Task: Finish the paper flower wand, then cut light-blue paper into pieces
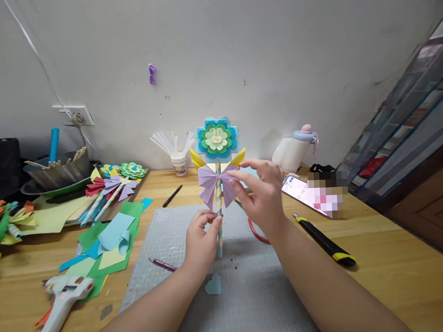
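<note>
A paper flower wand (219, 195) stands upright before me, its striped stick held low between the thumb and fingers of my left hand (202, 238). Its layered flower head (217, 139) is blue, green and pale cream. Below the head sit yellow paper wings (238, 157) and a pleated purple bow (208, 183). My right hand (261, 193) pinches the bow's right side with thumb and index finger, the other fingers close to the right wing. A grey cutting mat (169, 305) lies underneath, with a light blue paper heart (213, 285) on it.
Left are a glue gun (67, 295), coloured paper sheets (116, 229) and finished paper flowers (114, 183). Behind stands a paper cup (178, 164) of white sticks, beside a black pen (172, 196). Right are a box cutter (323, 241), a phone (303, 194) and a bottle (297, 148).
</note>
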`<state>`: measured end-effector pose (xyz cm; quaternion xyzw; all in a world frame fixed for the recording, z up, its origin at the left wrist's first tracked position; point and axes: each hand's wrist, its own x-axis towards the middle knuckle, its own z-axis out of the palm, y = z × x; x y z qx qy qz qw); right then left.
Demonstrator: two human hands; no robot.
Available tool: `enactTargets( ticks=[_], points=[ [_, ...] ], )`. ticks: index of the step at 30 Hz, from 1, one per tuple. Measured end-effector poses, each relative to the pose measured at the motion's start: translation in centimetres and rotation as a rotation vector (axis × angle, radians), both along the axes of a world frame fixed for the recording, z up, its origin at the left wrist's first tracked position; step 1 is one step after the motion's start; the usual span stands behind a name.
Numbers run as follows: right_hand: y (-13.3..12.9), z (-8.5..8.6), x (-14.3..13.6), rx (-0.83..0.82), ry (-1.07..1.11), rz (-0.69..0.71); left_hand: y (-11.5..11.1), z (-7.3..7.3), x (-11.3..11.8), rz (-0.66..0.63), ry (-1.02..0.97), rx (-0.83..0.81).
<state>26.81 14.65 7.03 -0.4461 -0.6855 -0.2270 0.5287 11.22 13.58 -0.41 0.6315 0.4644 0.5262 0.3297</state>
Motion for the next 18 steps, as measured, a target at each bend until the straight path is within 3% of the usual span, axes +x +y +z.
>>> enactTargets(
  ticks=[3,9,15,18],
  points=[
    [0.2,-1.6,-1.0,0.068,-0.105,-0.094,-0.1,0.0,0.0,0.004,-0.001,0.007],
    [0.6,-3.6,-2.0,0.035,-0.113,-0.183,-0.1,0.0,0.0,0.012,-0.001,0.021],
    [0.5,-3.3,-2.0,-0.028,-0.095,-0.143,-0.2,0.0,0.1,0.015,0.006,0.029],
    [0.2,-3.6,-2.2,-0.085,0.025,-0.003,-0.1,0.1,0.0,0.036,0.005,0.032]
  ],
)
